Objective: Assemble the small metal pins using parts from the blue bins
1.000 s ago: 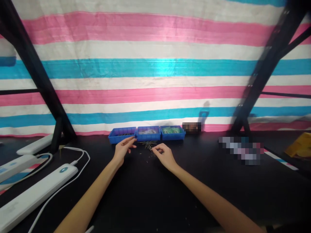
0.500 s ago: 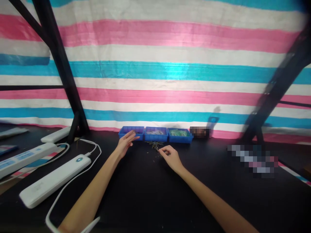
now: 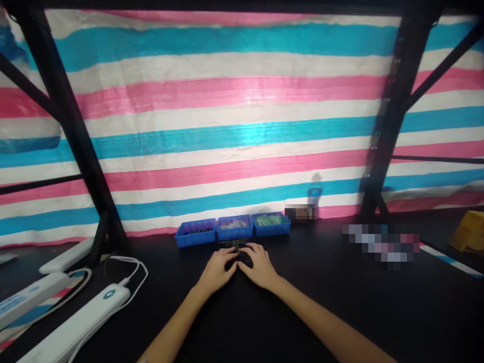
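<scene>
So my left hand (image 3: pixel 218 270) and right hand (image 3: pixel 261 267) are together on the black tabletop (image 3: pixel 234 322), thumbs pretty much meeting, fingers curled at the near edge of a little pile of thin sticks (image 3: pixel 235 243). Can't tell if anything's pinched. Pile's right in front of three blue bins (image 3: pixel 234 234); green stuff (image 3: pixel 269 220) in the right one.
</scene>
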Action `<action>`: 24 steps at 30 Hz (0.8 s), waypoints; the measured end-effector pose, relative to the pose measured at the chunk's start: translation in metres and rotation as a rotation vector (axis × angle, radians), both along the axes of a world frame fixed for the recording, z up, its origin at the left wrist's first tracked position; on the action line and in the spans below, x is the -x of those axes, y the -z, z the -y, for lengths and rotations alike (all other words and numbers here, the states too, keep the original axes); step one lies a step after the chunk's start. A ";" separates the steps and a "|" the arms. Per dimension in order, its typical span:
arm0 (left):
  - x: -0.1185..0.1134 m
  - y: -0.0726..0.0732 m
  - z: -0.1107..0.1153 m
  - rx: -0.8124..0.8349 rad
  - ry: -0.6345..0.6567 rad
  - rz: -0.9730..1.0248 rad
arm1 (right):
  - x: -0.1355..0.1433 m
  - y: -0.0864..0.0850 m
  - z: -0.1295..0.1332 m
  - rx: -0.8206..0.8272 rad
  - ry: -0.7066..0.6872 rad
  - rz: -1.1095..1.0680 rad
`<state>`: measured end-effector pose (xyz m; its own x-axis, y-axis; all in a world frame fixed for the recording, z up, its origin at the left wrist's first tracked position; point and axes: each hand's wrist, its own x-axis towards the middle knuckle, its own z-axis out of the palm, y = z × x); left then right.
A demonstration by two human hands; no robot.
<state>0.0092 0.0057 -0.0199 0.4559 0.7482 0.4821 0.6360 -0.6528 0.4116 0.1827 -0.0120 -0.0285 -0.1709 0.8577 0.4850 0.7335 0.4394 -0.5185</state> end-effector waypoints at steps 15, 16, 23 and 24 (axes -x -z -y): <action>0.001 0.005 -0.008 -0.053 0.017 -0.090 | -0.001 0.004 0.001 0.016 -0.086 0.185; 0.001 0.006 -0.008 -0.051 0.014 -0.101 | -0.002 0.004 0.002 0.012 -0.089 0.189; 0.002 0.006 -0.009 -0.052 0.001 -0.127 | -0.002 0.004 0.002 0.004 -0.092 0.210; 0.002 0.006 -0.009 -0.059 -0.011 -0.125 | -0.002 0.004 0.001 0.001 -0.093 0.216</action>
